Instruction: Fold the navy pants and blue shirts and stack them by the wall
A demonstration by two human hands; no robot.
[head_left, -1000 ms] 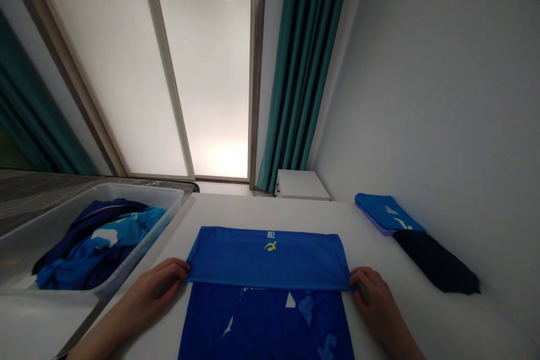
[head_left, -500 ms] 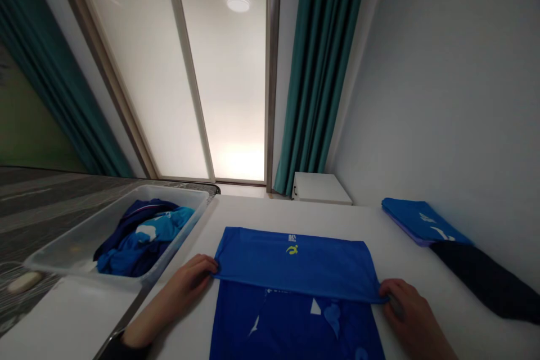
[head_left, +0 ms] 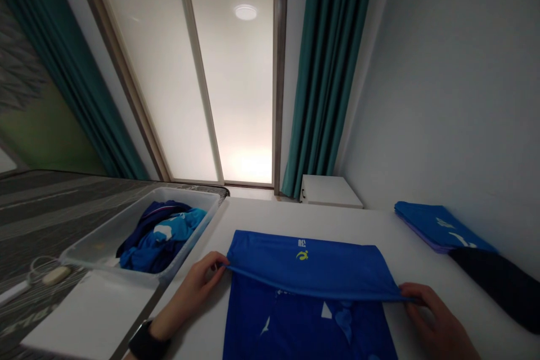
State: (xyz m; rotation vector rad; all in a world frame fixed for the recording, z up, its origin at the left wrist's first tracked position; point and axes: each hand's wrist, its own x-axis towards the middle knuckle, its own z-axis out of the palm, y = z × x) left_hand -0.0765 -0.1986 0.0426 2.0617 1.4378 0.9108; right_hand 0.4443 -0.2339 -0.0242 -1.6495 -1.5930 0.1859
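Note:
A bright blue shirt [head_left: 307, 292] with white shapes and a small yellow logo lies on the white table [head_left: 261, 216], its far part folded back toward me. My left hand [head_left: 198, 284] pinches the left end of the fold. At the right end of the fold, my right hand [head_left: 434, 320] grips the cloth. The fold edge is lifted slightly off the lower layer.
A clear plastic bin [head_left: 107, 236] holding crumpled blue clothes [head_left: 162, 233] stands at the left. Folded blue garments [head_left: 439, 225] and a dark one [head_left: 498, 284] lie by the right wall. A small white cabinet [head_left: 329, 191], teal curtains and sliding glass doors are behind.
The view has shifted left and tilted. Both hands keep their hold on the fold, which has come a little nearer to me and lifted slightly.

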